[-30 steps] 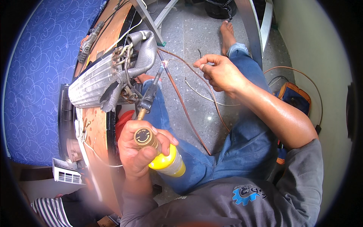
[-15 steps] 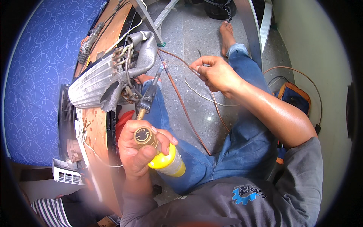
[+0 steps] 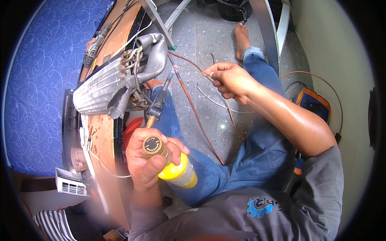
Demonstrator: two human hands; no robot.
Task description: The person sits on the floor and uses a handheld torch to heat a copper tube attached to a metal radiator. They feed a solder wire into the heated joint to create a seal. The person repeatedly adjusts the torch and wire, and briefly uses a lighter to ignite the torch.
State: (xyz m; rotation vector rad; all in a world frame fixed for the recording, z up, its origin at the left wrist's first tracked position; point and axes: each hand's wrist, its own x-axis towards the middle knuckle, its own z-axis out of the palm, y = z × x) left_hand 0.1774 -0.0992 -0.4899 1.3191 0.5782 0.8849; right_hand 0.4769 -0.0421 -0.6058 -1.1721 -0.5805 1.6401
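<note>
My left hand is wrapped round the brass valve of a gas torch with a yellow cylinder. Its dark nozzle points up and away, the tip close to a joint on a copper pipe. A bluish, faintly glowing patch shows at that joint. Pinched in the fingers of my right hand is a thin brazing rod, whose far end reaches to or just beside the joint. Left of the pipe lies a finned coil with bent tubes and grey foam insulation.
The coil rests on a wooden board beside a blue patterned mattress. Metal legs stand beyond the pipe. Loose copper and white tubes cross the floor. An orange and blue tool bag is by the right wall.
My right hand has shifted slightly down and to the right, and the rod now shows extending to the joint. The torch and my left hand have hardly moved.
</note>
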